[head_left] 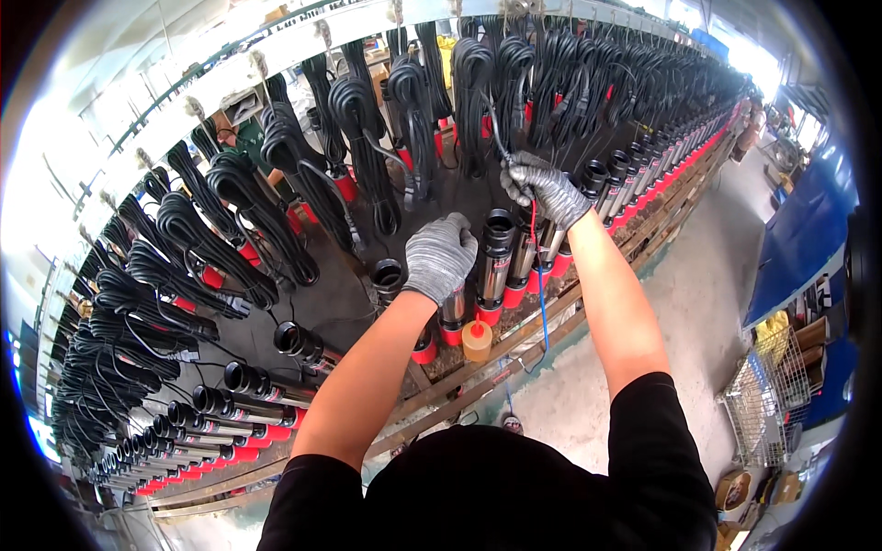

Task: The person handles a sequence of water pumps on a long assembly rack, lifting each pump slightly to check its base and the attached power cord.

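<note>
I look down over my own two forearms at a long rack [514,344] of upright cylindrical pumps, steel-bodied with black tops and red bases, standing in rows that curve away to both sides. Above them hang many coils of black cable [367,119] from a pale overhead rail [276,55].

My left hand [439,257], in a grey knit glove, rests palm-down on top of one pump [452,308] near the middle of the rack, the fingers curled loosely over its cap. I cannot tell whether they truly grip it or only press on it.

My right hand [544,188], also in a grey glove, is raised a little higher and further right. Its fingers are closed around thin wires: a black cable end [491,124] rises from the fist toward the hanging coils, and a red wire [534,220] and a blue wire [542,312] trail down from it past the pump tops toward the rack's front edge.

Between my hands stands a pump with an open black top [499,243]. Just in front of my left hand, on the wooden front rail, sits a small tan bottle with a red cap [477,340].

A concrete floor [707,303] lies to the right, with a wire basket [767,395] and blue panels [808,230] beyond
</note>
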Tool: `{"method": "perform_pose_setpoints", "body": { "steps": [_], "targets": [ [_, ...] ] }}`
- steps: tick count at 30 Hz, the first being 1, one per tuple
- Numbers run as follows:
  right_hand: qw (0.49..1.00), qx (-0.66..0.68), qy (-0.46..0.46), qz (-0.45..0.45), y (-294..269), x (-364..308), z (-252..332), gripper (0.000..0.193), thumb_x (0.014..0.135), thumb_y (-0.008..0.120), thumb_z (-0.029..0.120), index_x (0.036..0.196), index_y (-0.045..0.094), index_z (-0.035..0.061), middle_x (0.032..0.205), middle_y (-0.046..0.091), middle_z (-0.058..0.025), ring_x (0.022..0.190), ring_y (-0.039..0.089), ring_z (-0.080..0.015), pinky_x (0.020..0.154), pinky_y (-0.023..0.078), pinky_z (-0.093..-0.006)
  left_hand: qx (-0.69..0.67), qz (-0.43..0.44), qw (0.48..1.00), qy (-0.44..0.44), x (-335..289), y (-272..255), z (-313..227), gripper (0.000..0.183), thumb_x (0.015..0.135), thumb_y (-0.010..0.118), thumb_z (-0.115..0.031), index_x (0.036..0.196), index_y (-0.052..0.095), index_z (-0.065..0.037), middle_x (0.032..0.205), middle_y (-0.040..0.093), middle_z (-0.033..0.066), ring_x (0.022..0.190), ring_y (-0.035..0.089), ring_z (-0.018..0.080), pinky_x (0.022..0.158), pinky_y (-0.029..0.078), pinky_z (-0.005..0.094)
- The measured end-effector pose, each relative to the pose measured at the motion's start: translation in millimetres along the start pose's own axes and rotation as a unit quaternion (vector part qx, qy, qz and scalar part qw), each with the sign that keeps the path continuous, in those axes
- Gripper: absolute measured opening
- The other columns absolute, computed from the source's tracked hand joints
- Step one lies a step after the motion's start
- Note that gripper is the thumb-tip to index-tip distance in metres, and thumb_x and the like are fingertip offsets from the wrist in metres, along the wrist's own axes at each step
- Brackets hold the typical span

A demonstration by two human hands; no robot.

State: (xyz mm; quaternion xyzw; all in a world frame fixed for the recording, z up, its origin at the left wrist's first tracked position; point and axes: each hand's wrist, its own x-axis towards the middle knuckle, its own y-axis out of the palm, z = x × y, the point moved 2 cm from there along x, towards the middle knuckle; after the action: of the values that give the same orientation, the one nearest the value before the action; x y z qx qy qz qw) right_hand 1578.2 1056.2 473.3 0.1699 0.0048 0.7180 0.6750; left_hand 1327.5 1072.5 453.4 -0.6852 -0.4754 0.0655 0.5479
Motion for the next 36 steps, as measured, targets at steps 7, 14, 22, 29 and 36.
{"method": "perform_pose_setpoints", "body": {
  "steps": [7,14,22,29,36],
  "targets": [
    [0.999,0.022,0.023,-0.02,4.5,1.4,1.1,0.036,0.095,0.062,0.019,0.125,0.062,-0.0011,0.078,0.06,-0.0038,0.059,0.055,-0.0106,0.048,0.039,-0.0224,-0.001,0.003,1.0,-0.024,0.9,0.0,-2.4,0.024,0.092,0.06,-0.023,0.106,0.072,-0.008,0.097,0.074,0.0181,0.096,0.07,0.0373,0.087,0.055,0.0476],
    [0.998,0.043,-0.004,-0.055,3.8,3.3,-3.1,0.03,0.093,0.066,0.012,0.121,0.066,0.0013,0.078,0.06,-0.0022,0.057,0.055,-0.0095,0.046,0.04,-0.0217,0.002,0.01,1.0,-0.019,1.5,-4.2,-2.5,0.021,0.094,0.059,-0.023,0.103,0.071,-0.008,0.092,0.073,0.0183,0.092,0.07,0.0386,0.082,0.055,0.0485],
    [0.995,-0.002,-0.032,-0.091,-5.5,2.0,-10.2,0.008,0.086,0.062,0.004,0.094,0.065,0.0024,0.068,0.056,-0.0009,0.05,0.05,-0.0086,0.043,0.035,-0.0228,0.005,0.001,1.0,-0.013,2.5,2.8,-0.9,0.021,0.094,0.06,-0.022,0.104,0.071,-0.007,0.092,0.074,0.0182,0.091,0.071,0.0385,0.081,0.056,0.0474],
    [0.991,-0.057,-0.016,-0.12,6.7,-2.6,11.2,0.036,0.093,0.072,0.01,0.126,0.065,-0.002,0.106,0.074,-0.0154,0.09,0.076,-0.0257,0.076,0.065,-0.035,-0.002,-0.011,1.0,-0.011,2.4,3.3,2.1,0.021,0.094,0.059,-0.022,0.103,0.071,-0.008,0.092,0.074,0.0176,0.091,0.071,0.0386,0.081,0.056,0.047],
    [0.894,-0.274,-0.228,-0.271,17.6,-75.8,60.1,0.038,0.095,0.07,0.008,0.13,0.064,-0.0055,0.126,0.072,-0.0161,0.117,0.068,-0.0215,0.107,0.049,-0.0322,-0.046,0.006,0.999,-0.012,-1.8,2.4,2.3,0.022,0.098,0.06,-0.023,0.108,0.073,-0.008,0.106,0.073,0.0169,0.103,0.069,0.0363,0.09,0.055,0.0443]
  ]
}}
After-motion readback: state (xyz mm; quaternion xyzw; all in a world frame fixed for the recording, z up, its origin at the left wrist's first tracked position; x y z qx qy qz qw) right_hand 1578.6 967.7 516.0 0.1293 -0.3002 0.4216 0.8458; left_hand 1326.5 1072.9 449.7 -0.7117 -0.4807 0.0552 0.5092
